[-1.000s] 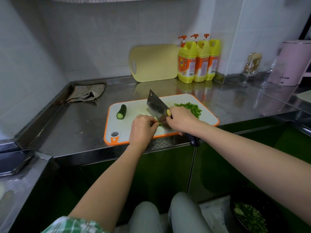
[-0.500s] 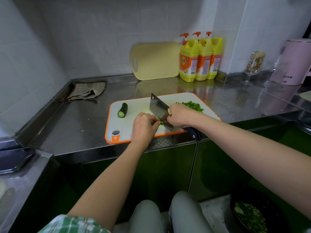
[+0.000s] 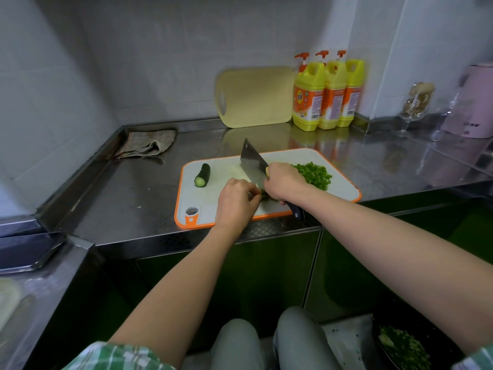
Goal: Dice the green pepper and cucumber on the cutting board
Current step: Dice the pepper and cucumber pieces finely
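Cucumber piece (image 3: 202, 175) left on cutting board (image 3: 344, 188); diced pile (image 3: 314, 174) right; cleaver (image 3: 252, 164) between; bottles (image 3: 328, 94) behind board.

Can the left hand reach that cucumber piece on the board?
Probably yes: only bare cutting board lies between the left hand and the cucumber piece, though it is holding a green bit beside the cleaver.

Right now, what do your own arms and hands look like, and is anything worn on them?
Each grip is a bare hand: the left grip and right grip show no glove, ring or watch. The left arm and right arm are bare up to green-and-white plaid sleeves at the bottom edge. The left sleeve is clear, the right sleeve only a sliver.
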`<state>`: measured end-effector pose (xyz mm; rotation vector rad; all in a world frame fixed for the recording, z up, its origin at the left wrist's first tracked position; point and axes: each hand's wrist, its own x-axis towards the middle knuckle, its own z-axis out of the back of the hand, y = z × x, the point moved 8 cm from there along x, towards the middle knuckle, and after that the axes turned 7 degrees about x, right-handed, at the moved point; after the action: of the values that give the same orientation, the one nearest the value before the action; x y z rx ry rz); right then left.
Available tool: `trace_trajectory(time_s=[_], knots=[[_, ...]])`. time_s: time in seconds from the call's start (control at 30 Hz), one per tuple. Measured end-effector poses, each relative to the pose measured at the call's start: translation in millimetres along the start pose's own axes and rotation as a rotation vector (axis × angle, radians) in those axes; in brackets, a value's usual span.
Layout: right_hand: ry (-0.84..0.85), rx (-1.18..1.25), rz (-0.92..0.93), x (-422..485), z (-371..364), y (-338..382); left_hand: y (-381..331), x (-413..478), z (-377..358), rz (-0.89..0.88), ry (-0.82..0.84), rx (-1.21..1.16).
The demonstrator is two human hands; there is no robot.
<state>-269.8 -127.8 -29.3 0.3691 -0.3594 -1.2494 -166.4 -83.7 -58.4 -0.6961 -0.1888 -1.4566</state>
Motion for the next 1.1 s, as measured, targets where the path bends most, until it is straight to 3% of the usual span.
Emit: trace_trajectory(time_s=[0.1,0.33,0.5,0.63,0.87,1.1], knots=[[-0.108,0.148,0.044,7,0,-8,1,1,1,0.006,0.012,-0.007],[-0.154,0.554,0.042,12,44,-24,3,13,-2,0.015,0.105,0.008],[-0.12,0.612,-0.005,5,43,-47,-13,20,-13,-0.18,0.251,-0.007],[-0.116,0.672,-0.029,4,36,-64,-30,25,-23,-0.349,0.38,0.131],[-0.108,0.692,-0.035,3,35,-69,-28,34,-18,-0.429,0.294,0.254],[-0.065,0.718,-0.066,-1,27,-68,-21,30,-10,-0.397,0.128,0.16]])
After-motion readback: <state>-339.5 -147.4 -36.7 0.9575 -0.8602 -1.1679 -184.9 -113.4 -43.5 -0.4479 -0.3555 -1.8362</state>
